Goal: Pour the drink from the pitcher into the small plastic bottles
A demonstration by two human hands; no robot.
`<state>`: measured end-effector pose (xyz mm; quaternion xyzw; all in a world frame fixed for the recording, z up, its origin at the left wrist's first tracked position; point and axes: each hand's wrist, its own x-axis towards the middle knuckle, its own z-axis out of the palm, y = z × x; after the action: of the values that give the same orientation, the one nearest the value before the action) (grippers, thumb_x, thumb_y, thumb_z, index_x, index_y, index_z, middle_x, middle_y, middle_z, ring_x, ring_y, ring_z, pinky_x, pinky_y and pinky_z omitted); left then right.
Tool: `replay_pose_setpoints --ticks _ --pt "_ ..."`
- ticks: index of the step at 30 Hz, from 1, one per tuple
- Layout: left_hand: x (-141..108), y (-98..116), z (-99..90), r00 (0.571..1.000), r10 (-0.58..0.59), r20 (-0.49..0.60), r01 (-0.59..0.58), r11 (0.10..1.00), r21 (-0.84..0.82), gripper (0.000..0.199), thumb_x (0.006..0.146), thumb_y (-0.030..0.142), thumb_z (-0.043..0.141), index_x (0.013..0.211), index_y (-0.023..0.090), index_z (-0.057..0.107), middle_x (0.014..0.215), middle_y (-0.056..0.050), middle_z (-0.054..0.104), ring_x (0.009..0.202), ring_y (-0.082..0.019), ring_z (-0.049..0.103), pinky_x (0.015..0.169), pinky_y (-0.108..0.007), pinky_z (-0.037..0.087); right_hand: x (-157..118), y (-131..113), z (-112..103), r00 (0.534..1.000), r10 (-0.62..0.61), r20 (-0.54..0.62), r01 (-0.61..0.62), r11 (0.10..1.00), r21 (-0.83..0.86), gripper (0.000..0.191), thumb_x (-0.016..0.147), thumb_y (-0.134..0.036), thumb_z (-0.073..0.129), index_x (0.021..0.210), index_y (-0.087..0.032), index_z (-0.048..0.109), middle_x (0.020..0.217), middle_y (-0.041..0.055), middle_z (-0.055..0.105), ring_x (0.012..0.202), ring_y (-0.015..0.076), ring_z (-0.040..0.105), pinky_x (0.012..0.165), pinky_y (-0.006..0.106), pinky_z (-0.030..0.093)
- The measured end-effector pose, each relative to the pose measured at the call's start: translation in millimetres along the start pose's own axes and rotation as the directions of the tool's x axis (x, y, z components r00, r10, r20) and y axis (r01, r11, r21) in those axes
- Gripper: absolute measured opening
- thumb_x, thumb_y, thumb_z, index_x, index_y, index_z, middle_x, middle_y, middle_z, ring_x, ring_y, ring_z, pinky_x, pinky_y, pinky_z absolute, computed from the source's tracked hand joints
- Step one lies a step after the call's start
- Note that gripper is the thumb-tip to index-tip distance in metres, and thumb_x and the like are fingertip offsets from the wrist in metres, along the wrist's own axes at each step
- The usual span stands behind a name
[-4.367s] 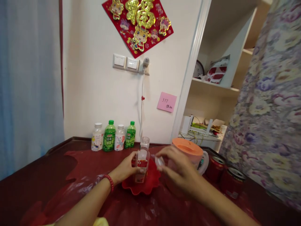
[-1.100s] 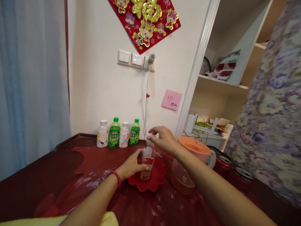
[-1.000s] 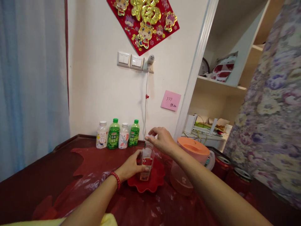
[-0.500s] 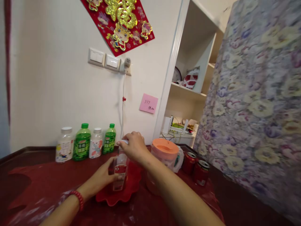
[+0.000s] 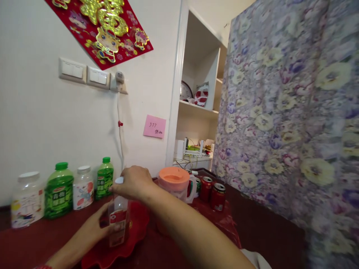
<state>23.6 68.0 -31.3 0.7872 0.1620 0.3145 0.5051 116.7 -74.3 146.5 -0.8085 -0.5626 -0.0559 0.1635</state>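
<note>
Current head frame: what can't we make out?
Head view: whether the white cap is fully seated; right hand covers the neck of the clear bottle.
Head view: base of the pitcher; behind right forearm.
Head view: top of the red wall hanging; cut by upper edge.
Head view: bottle's fine print; blurred.

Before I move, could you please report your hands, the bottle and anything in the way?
Left hand gripping labelled bottle, roughly upright over red dish. Right hand pinching white cap at its top. Orange-lidded pitcher close by right forearm.
</note>
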Motion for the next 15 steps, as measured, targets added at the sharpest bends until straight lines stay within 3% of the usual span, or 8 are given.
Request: replay_pose_setpoints --ticks 2,5,8,11,15 --pt "0.1 -2.0 -1.1 1.000 0.003 -0.006 -0.003 1.000 0.028 0.091 0.045 0.073 0.080 0.119 0.024 0.061 0.118 -0.008 0.074 0.112 -0.041 0.066 0.101 -0.050 0.052 0.2 -0.8 -3.8 1.000 -0.006 -0.001 0.006 1.000 0.023 0.042 0.077 -0.054 0.064 0.095 -0.017 0.075 0.097 0.0119 0.075 0.086 0.0286 0.067 0.065 0.033 0.047" --pt "-3.7 -2.5 -3.8 1.000 0.021 -0.015 -0.020 0.999 0.049 0.090 0.050 0.075 0.077 0.120 0.020 0.063 0.126 -0.012 0.070 0.120 -0.040 0.061 0.108 -0.050 0.046 -0.3 3.0 -8.6 0.994 -0.003 -0.106 0.013 0.996 0.089 0.035 0.075 -0.051 0.066 0.086 -0.019 0.076 0.084 0.0074 0.075 0.076 0.0234 0.067 0.058 0.029 0.042" --pt "-9.3 0.5 -5.6 0.999 0.017 0.041 -0.015 0.999 -0.034 0.089 0.062 0.072 0.073 0.130 0.018 0.056 0.132 -0.013 0.066 0.124 -0.037 0.059 0.112 -0.050 0.040 3.9 11.2 -12.7 0.986 0.012 -0.165 0.008 0.993 0.120 0.031 0.077 -0.047 0.066 0.088 -0.019 0.076 0.084 0.0071 0.075 0.077 0.0215 0.066 0.059 0.028 0.042" --pt "-10.6 4.3 -5.9 0.990 0.042 0.134 -0.033 0.997 -0.069 0.090 0.064 0.061 0.078 0.137 0.017 0.050 0.139 -0.015 0.060 0.128 -0.035 0.056 0.113 -0.049 0.038 12.7 19.8 -14.2 0.979 0.032 -0.200 -0.007 0.992 0.126 0.029 0.077 -0.045 0.069 0.085 -0.018 0.076 0.085 0.0090 0.074 0.080 0.0225 0.066 0.062 0.029 0.042" --pt "-8.2 7.1 -3.6 0.990 0.075 0.120 -0.067 0.995 -0.070 0.087 0.068 0.052 0.080 0.141 0.016 0.048 0.147 -0.016 0.052 0.135 -0.034 0.048 0.116 -0.050 0.034 22.9 28.6 -18.3 0.968 0.059 -0.242 -0.027 0.991 0.131 0.024 0.075 -0.042 0.072 0.081 -0.019 0.076 0.077 0.0059 0.072 0.074 0.0205 0.063 0.061 0.030 0.039"
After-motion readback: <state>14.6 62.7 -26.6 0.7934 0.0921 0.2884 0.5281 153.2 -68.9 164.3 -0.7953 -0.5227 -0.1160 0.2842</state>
